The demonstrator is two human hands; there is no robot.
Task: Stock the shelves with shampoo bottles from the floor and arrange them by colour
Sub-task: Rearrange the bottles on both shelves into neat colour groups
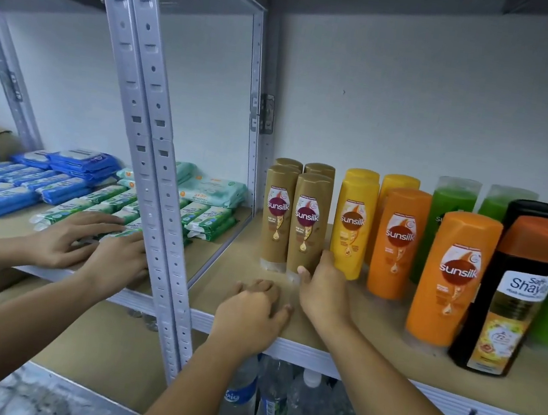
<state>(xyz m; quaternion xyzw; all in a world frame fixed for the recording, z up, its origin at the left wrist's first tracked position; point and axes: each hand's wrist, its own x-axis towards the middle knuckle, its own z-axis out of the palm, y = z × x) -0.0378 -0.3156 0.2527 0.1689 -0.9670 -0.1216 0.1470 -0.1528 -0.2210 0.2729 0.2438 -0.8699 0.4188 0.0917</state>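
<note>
**Right hand on the front brown bottle, shelf row running brown to green**

Right hand (322, 292) is in at the foot of the front brown bottle (308, 222). The thumb is on its lower left edge and the fingers are curled round the right side, into the gap beside the yellow bottle (353, 224). That's a grip low on the bottle. The bottle stands upright on the shelf board (223, 270), long axis vertical, clear end down, label facing out to the front.

Left hand (249, 311) sits just beside it, near the board's front edge. Its fingers are loosely bent with the tips on the wood, and it holds nothing.

Moving outward, a second brown bottle (277, 214) stands touching the gripped one on its left, with two more brown tops showing behind them. To the right it goes yellow, then orange bottles (397, 243), one of them set well forward. Green bottles (448, 208) stand at the back and a dark bottle (510, 298) with an orange-brown top leans at the far right. All stand on end.

Below the board are clear water bottles (305, 414). Past the grey upright post (154, 158), on the next shelf, lie blue and green packs of wipes (61, 188) — and another pair of hands (62, 236) rests flat on them, fingers spread.
</note>
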